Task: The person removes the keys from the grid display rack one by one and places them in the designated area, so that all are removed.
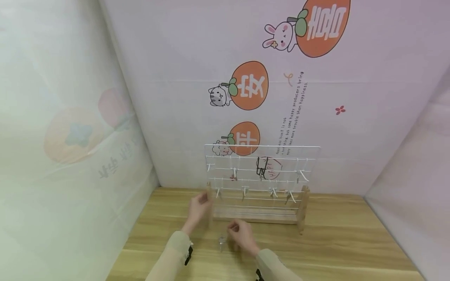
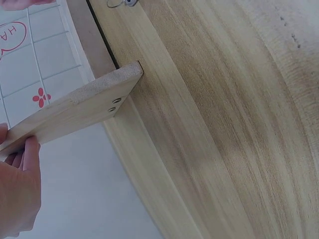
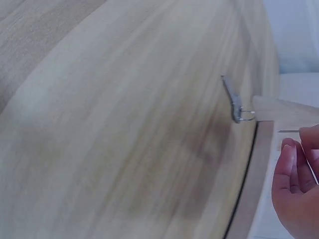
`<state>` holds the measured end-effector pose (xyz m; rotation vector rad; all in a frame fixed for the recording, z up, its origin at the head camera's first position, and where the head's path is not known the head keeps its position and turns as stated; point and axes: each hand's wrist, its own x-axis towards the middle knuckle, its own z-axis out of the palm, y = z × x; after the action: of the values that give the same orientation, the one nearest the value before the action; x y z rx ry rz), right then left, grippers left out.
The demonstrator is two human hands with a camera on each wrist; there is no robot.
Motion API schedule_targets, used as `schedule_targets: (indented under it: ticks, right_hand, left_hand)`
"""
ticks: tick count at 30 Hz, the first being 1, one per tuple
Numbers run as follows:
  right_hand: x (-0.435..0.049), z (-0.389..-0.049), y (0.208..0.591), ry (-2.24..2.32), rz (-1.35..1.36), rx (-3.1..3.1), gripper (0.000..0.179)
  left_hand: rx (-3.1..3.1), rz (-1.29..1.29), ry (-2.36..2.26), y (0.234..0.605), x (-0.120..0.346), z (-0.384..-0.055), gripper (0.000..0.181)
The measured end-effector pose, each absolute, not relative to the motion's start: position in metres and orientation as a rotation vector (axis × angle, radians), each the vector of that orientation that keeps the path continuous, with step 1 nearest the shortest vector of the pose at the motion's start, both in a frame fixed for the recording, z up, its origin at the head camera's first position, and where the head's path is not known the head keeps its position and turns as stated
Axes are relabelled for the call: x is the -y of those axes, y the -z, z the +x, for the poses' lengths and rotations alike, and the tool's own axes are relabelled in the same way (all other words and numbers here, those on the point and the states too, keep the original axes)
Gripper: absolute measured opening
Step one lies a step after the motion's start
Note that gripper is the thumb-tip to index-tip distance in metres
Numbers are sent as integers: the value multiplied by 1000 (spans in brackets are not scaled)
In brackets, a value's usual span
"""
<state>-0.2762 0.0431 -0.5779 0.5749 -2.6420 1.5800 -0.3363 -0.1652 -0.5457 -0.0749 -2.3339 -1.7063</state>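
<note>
A white wire grid rack [image 1: 260, 146] with hooks stands in wooden side posts. My left hand [image 1: 198, 208] pinches the left wooden post [image 2: 75, 107] between thumb and fingers, as the left wrist view shows. In front of the rack's base my right hand [image 1: 243, 235] hovers with its fingers loosely bent and nothing visible between them. A silver key [image 3: 232, 99] with a small ring lies on the table, just left of that hand in the head view.
Several keys hang from the rack's white hooks, and a black wire piece [image 1: 258, 166] hangs near its upper middle. The wood-grain table [image 1: 337, 246] runs back to a printed cloth wall [image 1: 183, 117], with more cloth on both sides.
</note>
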Motion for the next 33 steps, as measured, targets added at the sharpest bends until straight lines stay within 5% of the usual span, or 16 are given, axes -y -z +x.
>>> schedule_targets:
  ticks: [33]
  right_hand:
    - [-56, -262, 479, -1658, 487, 2441, 12]
  left_hand:
    - [2339, -49, 1755, 545, 165, -335, 46]
